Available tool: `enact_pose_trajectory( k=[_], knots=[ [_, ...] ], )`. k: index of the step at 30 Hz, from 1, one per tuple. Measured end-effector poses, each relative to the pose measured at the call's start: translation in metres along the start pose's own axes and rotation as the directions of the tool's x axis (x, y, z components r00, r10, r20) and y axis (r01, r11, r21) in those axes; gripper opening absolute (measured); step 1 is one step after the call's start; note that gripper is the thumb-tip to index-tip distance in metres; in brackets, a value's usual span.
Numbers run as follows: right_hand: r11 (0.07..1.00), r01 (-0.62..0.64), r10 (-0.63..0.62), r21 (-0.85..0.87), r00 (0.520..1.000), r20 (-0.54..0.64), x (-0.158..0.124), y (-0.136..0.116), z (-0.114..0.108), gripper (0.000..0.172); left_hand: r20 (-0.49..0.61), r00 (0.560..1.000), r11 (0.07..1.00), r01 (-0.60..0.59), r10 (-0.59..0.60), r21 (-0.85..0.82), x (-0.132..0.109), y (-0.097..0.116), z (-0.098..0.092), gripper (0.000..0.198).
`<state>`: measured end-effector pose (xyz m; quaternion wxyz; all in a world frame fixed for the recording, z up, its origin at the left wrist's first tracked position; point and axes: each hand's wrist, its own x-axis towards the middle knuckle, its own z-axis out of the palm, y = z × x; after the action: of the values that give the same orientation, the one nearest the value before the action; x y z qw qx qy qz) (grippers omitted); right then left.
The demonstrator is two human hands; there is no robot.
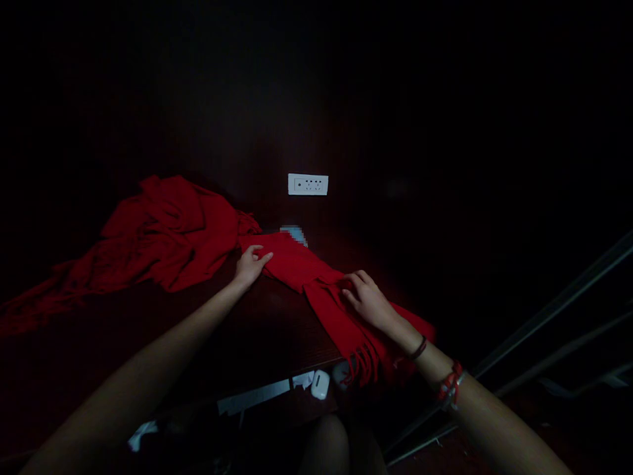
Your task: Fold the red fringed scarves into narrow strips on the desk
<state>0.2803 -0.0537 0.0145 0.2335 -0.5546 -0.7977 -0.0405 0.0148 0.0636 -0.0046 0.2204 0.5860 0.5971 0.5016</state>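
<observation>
A red fringed scarf (291,260) lies stretched across the dark wooden surface, with one fringed end hanging over its front edge. My left hand (251,265) is on the scarf's near left edge, thumb and fingers apart. My right hand (368,300) rests on the scarf farther right, its fingers bent and partly spread over the cloth. Left of my left hand sits a crumpled heap of red cloth (182,231), its fringe trailing to the far left. Whether the heap and the scarf are one piece is unclear.
A white socket panel (308,185) is on the dark back wall. A blurred light-blue item (295,233) lies behind the scarf. Below the front edge are a small white case (320,384), papers (254,397) and a white crumpled item (142,435). Pale rails (558,300) run at the right.
</observation>
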Motion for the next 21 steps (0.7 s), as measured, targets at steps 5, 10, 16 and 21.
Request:
enact_pose_trajectory(
  k=[5, 10, 16, 21],
  knots=[
    [0.991, 0.009, -0.001, -0.131, 0.998, 0.058, -0.004, 0.008, 0.014, 0.022, -0.016, 1.000, 0.875, -0.004, -0.004, -0.484, 0.023, -0.020, -0.008, 0.052],
    [0.999, 0.041, -0.041, 0.010, 0.999, -0.028, 0.000, 0.012, 0.014, 0.027, 0.107, 0.978, 0.973, -0.160, 0.179, -0.166, 0.044, -0.036, -0.017, 0.045],
    [0.766, -0.207, 0.233, 0.609, 0.972, 0.037, 0.034, 0.006, -0.021, 0.023, -0.107, 0.969, 0.974, -0.215, 0.221, 0.067, 0.020, -0.012, -0.030, 0.029],
    [0.187, -0.517, 0.246, 0.835, 0.848, 0.470, 0.048, -0.010, -0.042, 0.010, 0.306, 0.768, 0.723, -0.636, 0.562, 0.268, -0.065, 0.029, -0.017, 0.033]
  ],
)
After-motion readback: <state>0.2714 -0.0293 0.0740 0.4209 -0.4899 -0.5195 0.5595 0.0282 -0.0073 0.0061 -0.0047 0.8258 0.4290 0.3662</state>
